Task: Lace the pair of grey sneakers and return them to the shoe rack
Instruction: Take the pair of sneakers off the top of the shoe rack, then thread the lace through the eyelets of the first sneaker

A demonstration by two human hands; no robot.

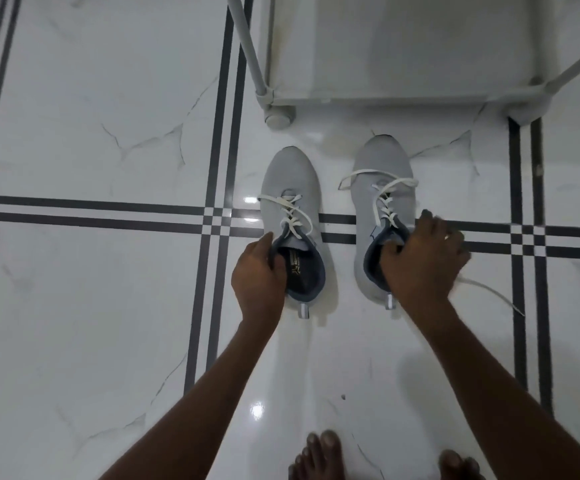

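Note:
Two grey sneakers stand side by side on the tiled floor, toes pointing away from me. My left hand [259, 271] grips the collar of the left sneaker [290, 178], fingers inside its opening. My right hand [423, 261] grips the collar of the right sneaker [382, 161] the same way. Both shoes carry white laces crossed through the eyelets; a loose lace end [489, 292] trails on the floor to the right of my right hand. The white shoe rack [368, 95] stands just beyond the toes, its bottom shelf bare.
The floor is glossy white marble tile with dark stripe borders [108, 213]. The rack's round feet [279, 116] and slanted poles [247, 39] rise at the top. My bare feet [319, 455] show at the bottom edge.

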